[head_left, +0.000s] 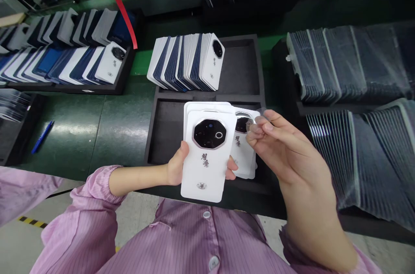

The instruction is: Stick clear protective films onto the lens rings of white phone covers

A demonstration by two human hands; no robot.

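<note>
My left hand [178, 164] is closed around a small stack of white phone back covers [207, 183], thumb on one edge and fingertips on the other. The top cover faces up, with a black octagonal camera area, dark lettering and a small round emblem. Between the thumb and fingers of my right hand [285, 148] is a small clear piece of film [260, 115]. That hand is raised just right of the stack. More white phone back covers [246, 159] lie behind, partly hidden by the stack and my right hand.
A black tray [259, 71] ahead holds a leaning row of white and blue covers [188, 62]. More covers fill a tray [119, 81] at left. Clear-wrapped dark panels [350, 62] stand at right. A blue pen [43, 137] lies on the green table [123, 127]. A red strip [118, 1] hangs ahead.
</note>
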